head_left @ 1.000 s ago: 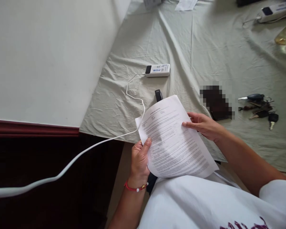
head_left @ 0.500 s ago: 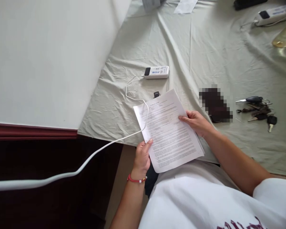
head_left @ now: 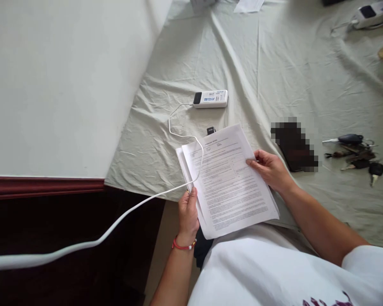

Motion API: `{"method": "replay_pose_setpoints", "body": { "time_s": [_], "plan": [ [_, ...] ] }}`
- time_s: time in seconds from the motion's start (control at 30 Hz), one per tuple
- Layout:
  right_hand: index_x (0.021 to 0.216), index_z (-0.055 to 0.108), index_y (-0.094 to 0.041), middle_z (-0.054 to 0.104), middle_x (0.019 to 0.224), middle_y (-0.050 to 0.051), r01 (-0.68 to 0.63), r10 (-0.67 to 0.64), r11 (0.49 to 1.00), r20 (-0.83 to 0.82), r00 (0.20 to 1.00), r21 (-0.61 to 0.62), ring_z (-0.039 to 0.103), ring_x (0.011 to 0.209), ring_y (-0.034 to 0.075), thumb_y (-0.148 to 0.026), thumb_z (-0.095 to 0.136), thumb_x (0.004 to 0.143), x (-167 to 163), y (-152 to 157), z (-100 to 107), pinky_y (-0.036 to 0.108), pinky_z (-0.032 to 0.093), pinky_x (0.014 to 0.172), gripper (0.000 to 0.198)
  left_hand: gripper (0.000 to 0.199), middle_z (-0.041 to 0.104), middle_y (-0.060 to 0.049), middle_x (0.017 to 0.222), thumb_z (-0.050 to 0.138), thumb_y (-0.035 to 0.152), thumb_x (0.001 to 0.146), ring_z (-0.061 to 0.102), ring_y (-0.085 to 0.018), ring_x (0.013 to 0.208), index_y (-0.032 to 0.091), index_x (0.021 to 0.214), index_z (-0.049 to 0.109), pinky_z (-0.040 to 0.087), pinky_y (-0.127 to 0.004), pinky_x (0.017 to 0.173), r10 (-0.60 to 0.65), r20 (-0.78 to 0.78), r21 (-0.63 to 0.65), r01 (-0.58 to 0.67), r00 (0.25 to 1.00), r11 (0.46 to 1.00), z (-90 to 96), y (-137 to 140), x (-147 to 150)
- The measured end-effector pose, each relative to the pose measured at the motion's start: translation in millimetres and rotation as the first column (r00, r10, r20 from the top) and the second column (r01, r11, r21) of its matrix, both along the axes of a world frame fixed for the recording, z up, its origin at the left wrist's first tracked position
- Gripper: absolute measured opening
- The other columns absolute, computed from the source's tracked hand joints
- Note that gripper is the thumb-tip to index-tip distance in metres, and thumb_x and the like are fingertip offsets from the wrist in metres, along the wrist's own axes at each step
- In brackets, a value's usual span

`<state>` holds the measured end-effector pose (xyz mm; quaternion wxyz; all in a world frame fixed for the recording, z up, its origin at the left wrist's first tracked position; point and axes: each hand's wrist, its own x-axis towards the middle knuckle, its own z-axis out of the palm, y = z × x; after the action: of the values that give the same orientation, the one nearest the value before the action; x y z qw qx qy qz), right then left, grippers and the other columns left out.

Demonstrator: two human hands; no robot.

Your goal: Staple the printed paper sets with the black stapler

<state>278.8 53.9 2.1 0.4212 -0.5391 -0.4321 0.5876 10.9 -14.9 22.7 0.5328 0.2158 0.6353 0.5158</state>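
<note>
A stack of printed paper sheets (head_left: pixel 232 191) is held over the near edge of the cloth-covered table, text side up. My left hand (head_left: pixel 189 214), with a red bracelet at the wrist, grips the stack's lower left edge, thumb on top. At the right edge my right hand (head_left: pixel 270 170) pinches the papers between thumb and fingers. The top sheet sits shifted to the right, so edges of sheets beneath show along the left. A white cable (head_left: pixel 143 197) crosses in front of the papers' left side.
Beyond the papers lie a white power bank (head_left: pixel 211 99) and a small black object (head_left: pixel 211 131), partly covered. To the right are a dark blurred-out object (head_left: pixel 295 146) and a bunch of keys (head_left: pixel 354 153). Another white device (head_left: pixel 375 15) lies far right on the cloth (head_left: pixel 293 76).
The top sheet has slid right against those below, baring their left edges. My right hand has moved slightly right, and my left thumb has drawn back toward the stack's edge. The view has shifted slightly.
</note>
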Motion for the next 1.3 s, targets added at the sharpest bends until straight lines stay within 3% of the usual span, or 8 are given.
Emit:
{"method": "replay_pose_setpoints", "body": {
  "time_s": [0.13,0.3,0.6,0.73,0.87,1.13,1.3],
  "plan": [
    [0.093,0.071,-0.022,0.068,0.082,0.001,0.009,-0.008,1.000,0.029,1.000,-0.018,0.059,0.070,0.016,-0.054,0.074,0.088,2.7,0.3,0.7,0.027,0.047,0.060,0.033,0.047,0.079,-0.005,0.078,0.090,0.056,0.067,0.076,-0.022,0.077,0.015,0.086,0.077,0.061,-0.034,0.077,-0.021,0.003,-0.020,0.021,1.000,1.000,-3.6,1.2,-3.7],
    [0.098,0.070,-0.023,0.071,0.088,0.001,0.048,-0.047,0.998,0.015,0.999,-0.045,0.061,0.071,0.015,-0.054,0.075,0.088,1.5,0.5,5.6,0.025,0.047,0.059,0.033,0.045,0.080,-0.003,0.084,0.094,0.049,0.063,0.075,-0.021,0.084,0.017,0.091,0.078,0.059,-0.034,0.082,0.004,-0.008,-0.003,-0.004,1.000,1.000,-8.2,2.1,-7.4],
    [0.088,0.067,-0.024,0.065,0.073,-0.001,0.097,-0.093,0.995,0.109,0.990,-0.034,0.055,0.062,0.014,-0.055,0.075,0.087,5.6,0.7,4.4,0.026,0.041,0.053,0.032,0.047,0.077,-0.002,0.078,0.093,0.052,0.063,0.071,-0.017,0.072,0.017,0.085,0.072,0.058,-0.030,0.074,0.058,0.093,-0.015,-0.057,0.994,0.998,-9.7,5.7,-4.9],
    [0.089,0.067,-0.025,0.067,0.075,0.000,0.106,-0.103,0.994,0.125,0.987,-0.016,0.057,0.063,0.015,-0.058,0.073,0.087,6.5,2.7,3.2,0.027,0.043,0.054,0.034,0.046,0.076,-0.001,0.078,0.093,0.051,0.063,0.069,-0.015,0.069,0.016,0.084,0.071,0.056,-0.028,0.070,0.061,0.066,0.010,-0.062,0.996,0.998,-16.7,3.7,-5.8],
    [0.090,0.066,-0.024,0.069,0.077,0.000,0.094,-0.092,0.995,0.077,0.993,-0.018,0.059,0.065,0.015,-0.060,0.074,0.086,4.9,2.7,4.5,0.026,0.045,0.054,0.037,0.047,0.078,-0.001,0.081,0.094,0.051,0.063,0.069,-0.014,0.070,0.016,0.086,0.073,0.056,-0.027,0.072,0.111,0.024,0.042,-0.112,0.993,0.993,-21.6,1.3,-4.2],
    [0.109,0.071,-0.023,0.079,0.093,0.003,-0.036,0.017,0.987,-0.123,0.992,-0.157,0.073,0.074,0.021,-0.056,0.079,0.085,6.6,1.1,4.7,0.030,0.059,0.064,0.041,0.050,0.080,-0.003,0.086,0.095,0.051,0.062,0.071,-0.015,0.073,0.016,0.089,0.073,0.057,-0.028,0.074,0.155,0.066,0.020,-0.156,0.986,0.988,-15.5,1.1,-0.4],
    [0.113,0.073,-0.025,0.081,0.098,0.002,0.005,-0.050,0.980,-0.223,0.974,-0.197,0.077,0.077,0.021,-0.049,0.081,0.085,6.5,0.3,5.2,0.030,0.063,0.069,0.038,0.045,0.077,-0.001,0.080,0.092,0.052,0.066,0.069,-0.015,0.073,0.017,0.084,0.071,0.055,-0.028,0.074,0.115,0.028,0.050,-0.117,0.993,0.992,-12.5,2.9,-5.4]
  ]
}}
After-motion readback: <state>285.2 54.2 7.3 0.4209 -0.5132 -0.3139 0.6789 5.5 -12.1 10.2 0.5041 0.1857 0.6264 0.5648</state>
